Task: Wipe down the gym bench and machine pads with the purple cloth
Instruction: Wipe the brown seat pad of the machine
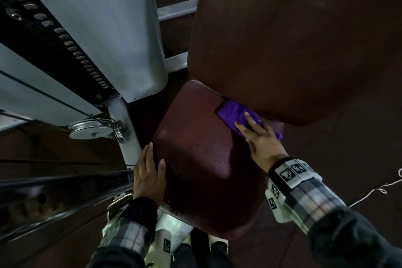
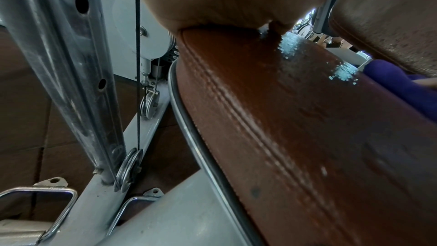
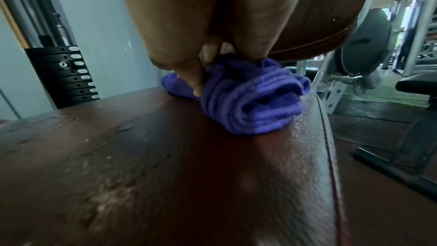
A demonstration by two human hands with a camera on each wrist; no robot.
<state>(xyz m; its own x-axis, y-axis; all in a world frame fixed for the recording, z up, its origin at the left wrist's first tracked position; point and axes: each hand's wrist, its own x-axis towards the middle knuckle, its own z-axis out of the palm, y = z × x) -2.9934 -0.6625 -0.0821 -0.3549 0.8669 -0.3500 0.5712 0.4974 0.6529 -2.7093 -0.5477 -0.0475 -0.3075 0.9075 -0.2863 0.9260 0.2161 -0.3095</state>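
Two risks stand out: the right hand (image 1: pixel 264 143), fingers spread flat on the bunched purple cloth (image 1: pixel 236 115) at centre frame under the back pad (image 1: pixel 293 39), may jam it there, while the left hand (image 1: pixel 148 177), fingers straight, could slip off the wet seat pad (image 1: pixel 195 159).

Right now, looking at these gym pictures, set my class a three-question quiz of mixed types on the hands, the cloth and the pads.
1. True or false: the left hand holds the purple cloth.
2. The cloth lies on the seat pad: A) at its front edge, B) at the back, under the backrest pad, C) hanging off its left side.
3. Fill in: the left hand rests on the seat pad's ____ edge.

Key: 1 false, the right hand presses it with straight fingers. 2 B. 3 left.
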